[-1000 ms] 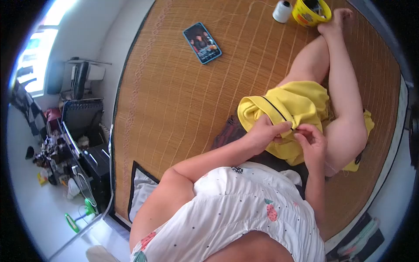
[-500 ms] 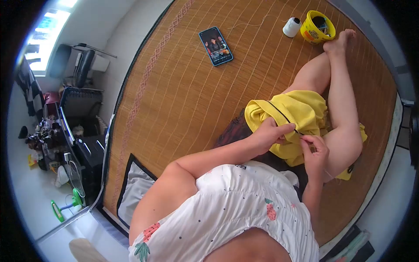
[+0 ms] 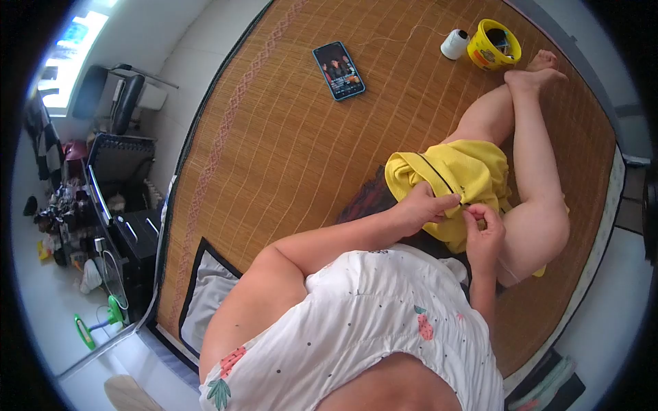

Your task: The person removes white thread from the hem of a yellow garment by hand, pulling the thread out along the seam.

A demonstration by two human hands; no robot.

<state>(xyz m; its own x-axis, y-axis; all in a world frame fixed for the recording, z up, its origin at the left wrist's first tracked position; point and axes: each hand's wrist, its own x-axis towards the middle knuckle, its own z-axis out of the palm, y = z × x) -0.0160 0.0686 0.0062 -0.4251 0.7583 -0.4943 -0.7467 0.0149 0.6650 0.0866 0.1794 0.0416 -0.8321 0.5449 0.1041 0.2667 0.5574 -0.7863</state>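
Note:
A yellow cloth garment [image 3: 473,164] with a thin black line along its folded edge lies bunched over my lap and leg. My left hand [image 3: 423,207] grips it, the thumb pressed on top beside the black line. Close by, at the same edge, my right hand [image 3: 485,231] is closed in a pinch with thumb and forefinger together. Whatever sits between those fingertips is too small to make out. The two hands are nearly touching.
I sit on a brown woven mat [image 3: 274,151]. A lit phone [image 3: 338,70] lies beyond my hands. A white thread spool [image 3: 454,44] with loose thread stands beside a yellow tub [image 3: 492,46] holding small items. A grey-and-black cushion [image 3: 209,291] is at my left.
My right hand has moved slightly left and up, nearer my left hand at the cloth's edge. The left hand keeps its hold. The whole view has shifted a little.

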